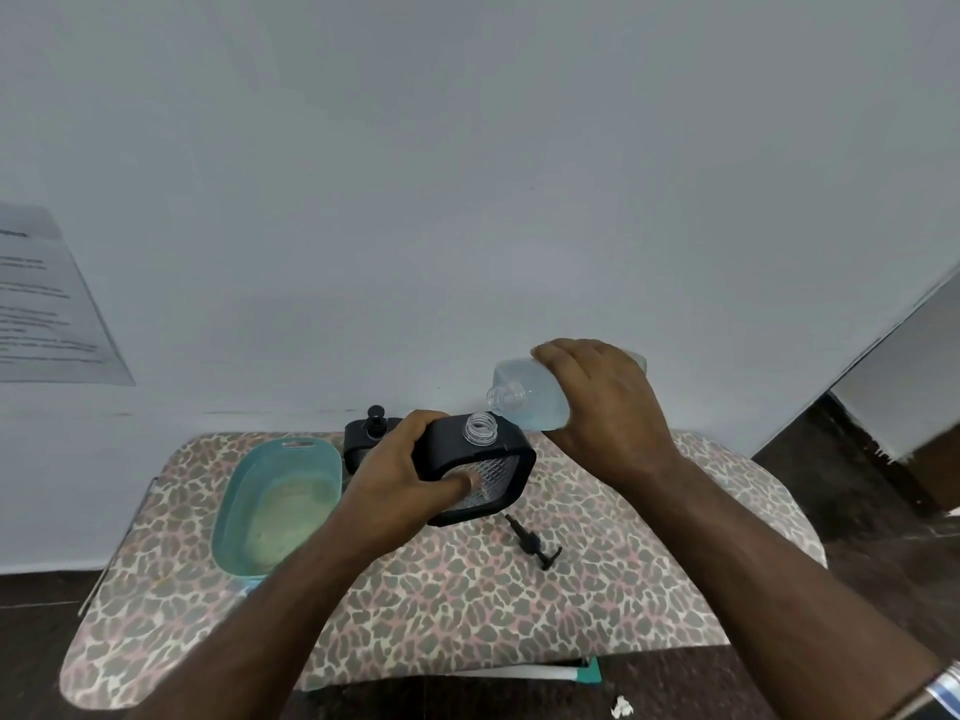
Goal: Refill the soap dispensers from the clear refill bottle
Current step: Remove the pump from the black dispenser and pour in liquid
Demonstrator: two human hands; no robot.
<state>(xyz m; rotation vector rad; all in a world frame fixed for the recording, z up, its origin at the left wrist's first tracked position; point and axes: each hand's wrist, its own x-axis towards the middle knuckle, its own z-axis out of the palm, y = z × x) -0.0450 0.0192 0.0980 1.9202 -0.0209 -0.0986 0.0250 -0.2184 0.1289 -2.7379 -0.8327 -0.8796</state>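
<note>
Two hands work over a leopard-print worktop point(467, 605) set against a pale wall. The left hand point(400, 491) grips a black soap dispenser point(483, 465) with no pump on it, lifted and tilted, thumb pressed on its clear textured front panel; its other fingers wrap round the far side and are hidden. The dispenser's clear threaded neck point(480, 427) is open and points up. The right hand point(602, 402) grips the clear refill bottle point(524, 394) from above, fingers curled over its body, so most of the bottle is covered. The bottle is tipped nearly sideways, capless mouth aimed left and down, just above and to the right of the dispenser neck, not touching it as far as can be seen. Pale blue liquid sits in the bottle; no stream is discernible, and the fill level inside the dispenser cannot be told. A second black dispenser point(366, 433), pump still on, stands behind the left hand, largely hidden by it. A loose black pump point(532, 543) lies on the worktop just in front of the held dispenser. A teal tub point(280, 511) sits at left, its near end cut off by the left forearm; its cloudy contents are unclear. A printed sheet point(47, 298) on the wall is blurred, unreadable. A bangle point(940, 693) shows at the frame's lower right corner, cropped.
</note>
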